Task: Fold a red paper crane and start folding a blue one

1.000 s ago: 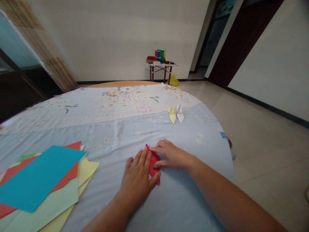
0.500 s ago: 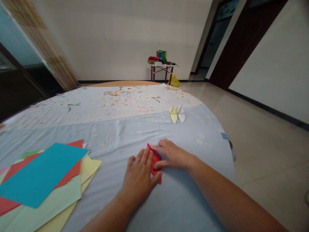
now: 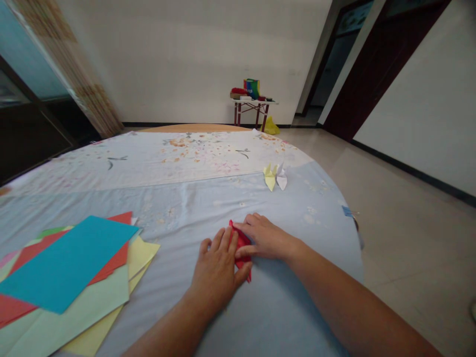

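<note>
Right grip [image 3: 265, 239]: thumb slid slightly inward over red paper [image 3: 242, 240], so fold's still in progress. Can't tell if pinching. Left grip [image 3: 216, 264] presses flat, unclosed. Paper's on bench [image 3: 290, 307], under both.

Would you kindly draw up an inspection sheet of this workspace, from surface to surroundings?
Surface: cloth, wrinkled; pale blue near, flowered white beyond.
Work: red paper, folded, partly hidden by the hands.
Clutter: paper stack to the left, unevenly layered; yellow figure and white figure beyond the hands.
Hands: left hand and right hand both on the red paper.
Cables: nothing seen.
Surroundings: wall, small table, yellow bag on the floor.
</note>
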The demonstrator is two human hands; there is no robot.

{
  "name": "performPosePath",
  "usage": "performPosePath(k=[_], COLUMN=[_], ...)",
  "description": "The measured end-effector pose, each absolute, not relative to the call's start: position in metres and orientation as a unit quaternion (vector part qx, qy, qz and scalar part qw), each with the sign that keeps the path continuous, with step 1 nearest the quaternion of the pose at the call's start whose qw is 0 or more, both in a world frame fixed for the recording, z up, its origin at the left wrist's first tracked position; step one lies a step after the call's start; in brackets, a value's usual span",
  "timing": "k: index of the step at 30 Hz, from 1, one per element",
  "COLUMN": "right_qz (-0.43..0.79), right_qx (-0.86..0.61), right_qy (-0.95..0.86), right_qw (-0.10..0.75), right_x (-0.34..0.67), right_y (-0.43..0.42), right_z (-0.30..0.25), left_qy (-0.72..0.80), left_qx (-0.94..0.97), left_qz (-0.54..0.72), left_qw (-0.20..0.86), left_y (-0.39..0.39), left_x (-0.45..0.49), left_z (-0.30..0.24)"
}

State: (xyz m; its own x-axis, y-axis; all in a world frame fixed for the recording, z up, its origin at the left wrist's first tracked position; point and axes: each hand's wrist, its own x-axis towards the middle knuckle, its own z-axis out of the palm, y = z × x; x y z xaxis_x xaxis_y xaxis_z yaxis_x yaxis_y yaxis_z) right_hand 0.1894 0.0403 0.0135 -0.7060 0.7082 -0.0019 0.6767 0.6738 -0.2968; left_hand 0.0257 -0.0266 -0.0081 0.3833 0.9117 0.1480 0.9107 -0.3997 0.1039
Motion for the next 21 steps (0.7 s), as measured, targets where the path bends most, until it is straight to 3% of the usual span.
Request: performPosePath(k=[21], right_qz=[0.112], right_qx=[-0.381], right_qy=[-0.917], right_qw=[0.04], right_x=[0.1862], right_y=[0.0388], right_z=[0.0149], left_qy=[0.557], left_qx=[0.825], left_qz=[0.094], left_qw=[0.011], left_y=[-0.0288], left_x=[0.0259], left_z=[-0.0095])
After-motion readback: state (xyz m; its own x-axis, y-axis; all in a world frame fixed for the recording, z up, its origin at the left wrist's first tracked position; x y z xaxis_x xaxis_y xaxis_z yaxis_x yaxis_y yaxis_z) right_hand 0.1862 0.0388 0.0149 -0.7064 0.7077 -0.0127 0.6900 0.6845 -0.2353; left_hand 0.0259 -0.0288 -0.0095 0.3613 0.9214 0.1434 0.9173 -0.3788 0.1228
